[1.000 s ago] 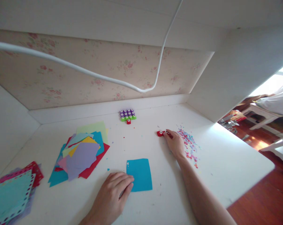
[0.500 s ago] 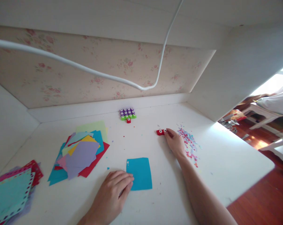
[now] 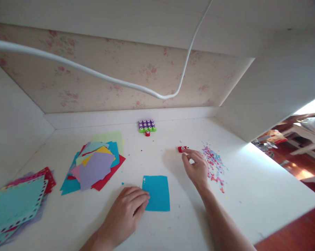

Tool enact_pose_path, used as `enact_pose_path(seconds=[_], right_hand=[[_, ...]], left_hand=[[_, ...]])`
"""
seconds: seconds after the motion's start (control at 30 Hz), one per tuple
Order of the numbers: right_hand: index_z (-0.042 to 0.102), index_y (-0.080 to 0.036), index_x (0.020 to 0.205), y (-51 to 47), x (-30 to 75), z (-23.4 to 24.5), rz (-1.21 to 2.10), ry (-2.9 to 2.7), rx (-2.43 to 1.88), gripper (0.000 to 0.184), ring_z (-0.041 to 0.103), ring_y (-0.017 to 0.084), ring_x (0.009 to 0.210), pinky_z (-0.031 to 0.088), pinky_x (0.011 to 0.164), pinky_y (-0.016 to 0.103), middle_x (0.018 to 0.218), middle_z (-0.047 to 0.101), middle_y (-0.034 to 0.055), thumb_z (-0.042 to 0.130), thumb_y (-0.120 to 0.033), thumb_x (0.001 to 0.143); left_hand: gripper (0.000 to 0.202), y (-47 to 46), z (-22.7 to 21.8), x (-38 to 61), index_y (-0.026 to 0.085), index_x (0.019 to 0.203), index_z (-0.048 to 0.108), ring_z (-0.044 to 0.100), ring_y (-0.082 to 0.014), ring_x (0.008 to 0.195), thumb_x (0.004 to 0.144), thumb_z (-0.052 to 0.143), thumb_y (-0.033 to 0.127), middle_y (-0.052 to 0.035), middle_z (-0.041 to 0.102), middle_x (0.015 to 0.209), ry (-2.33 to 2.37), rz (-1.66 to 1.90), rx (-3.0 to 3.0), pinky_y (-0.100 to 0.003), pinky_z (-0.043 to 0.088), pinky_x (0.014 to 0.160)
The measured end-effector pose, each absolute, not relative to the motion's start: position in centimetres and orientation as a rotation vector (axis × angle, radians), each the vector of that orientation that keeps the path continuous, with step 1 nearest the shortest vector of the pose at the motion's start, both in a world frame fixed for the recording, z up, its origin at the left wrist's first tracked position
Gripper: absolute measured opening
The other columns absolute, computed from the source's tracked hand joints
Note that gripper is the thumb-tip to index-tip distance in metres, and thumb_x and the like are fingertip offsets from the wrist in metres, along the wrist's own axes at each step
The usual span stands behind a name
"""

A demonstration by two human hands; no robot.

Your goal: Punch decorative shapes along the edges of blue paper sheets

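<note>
A square sheet of blue paper (image 3: 157, 195) lies on the white table, with small cut-outs at its upper left corner. My left hand (image 3: 128, 212) has its fingers and thumb closed at the sheet's left edge. Further off to the right are red craft punches (image 3: 182, 149) set side by side. My right hand (image 3: 197, 167) is just in front of them, thumb and index finger apart, with nothing visible between them. Its fingers partly cover the right-hand punch. Purple and green craft punches (image 3: 147, 125) stand in rows at the back, with a single red punch (image 3: 147, 133) before them.
Loose paper sheets (image 3: 97, 169) in several colours are piled to the left. Nearer the left edge is a stack of sheets with punched borders (image 3: 18, 202). Paper confetti (image 3: 214, 164) is scattered right of my right hand. A white cable (image 3: 107, 77) hangs across the view.
My right hand has come off the red punches, drawing back slightly with its thumb and index finger parting. My left hand stays at the blue paper. The view has shifted slightly.
</note>
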State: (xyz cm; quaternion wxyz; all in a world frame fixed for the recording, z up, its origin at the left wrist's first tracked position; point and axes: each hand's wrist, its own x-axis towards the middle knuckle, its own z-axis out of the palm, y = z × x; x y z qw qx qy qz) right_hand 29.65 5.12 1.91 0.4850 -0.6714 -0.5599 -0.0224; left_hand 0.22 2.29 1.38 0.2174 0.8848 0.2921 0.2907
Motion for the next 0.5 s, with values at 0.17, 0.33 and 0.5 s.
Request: enact_pose_path(seconds=[0.17, 0.33, 0.5], right_hand=[[0.063, -0.023, 0.062, 3.8, 25.6, 1.6, 0.120, -1.727, -1.320, 0.028, 0.069, 0.019, 0.082, 0.053, 0.079, 0.035, 0.096, 0.076, 0.0042, 0.058, -0.020, 0.089], [0.067, -0.021, 0.122, 3.4, 24.0, 1.5, 0.203, -1.976, -1.344, 0.029, 0.067, 0.023, 0.097, 0.054, 0.085, 0.038, 0.109, 0.074, 0.0078, 0.058, -0.027, 0.096], [0.064, -0.016, 0.127, 3.6, 24.6, 1.3, 0.094, -2.095, -1.554, 0.041, 0.058, 0.031, 0.116, 0.048, 0.099, 0.048, 0.126, 0.066, 0.0124, 0.061, -0.040, 0.094]], left_hand=[[0.019, 2.2, 1.4, 0.6, 0.024, 0.103, 0.071, 0.067, -0.0204, 0.092, 0.098, 0.054, 0.018, -0.0016, 0.076, 0.099, 0.857, 0.793, 2.400, -0.039, 0.051, 0.087], [0.019, 2.1, 1.5, 1.1, 0.024, 0.102, 0.071, 0.066, -0.0202, 0.094, 0.099, 0.054, 0.018, -0.0006, 0.075, 0.101, 0.930, 0.754, 2.378, -0.039, 0.050, 0.090], [0.018, 2.1, 1.6, 2.6, 0.025, 0.104, 0.072, 0.065, -0.0221, 0.104, 0.097, 0.056, 0.018, -0.0005, 0.074, 0.113, 0.964, 0.654, 2.473, -0.040, 0.050, 0.093]])
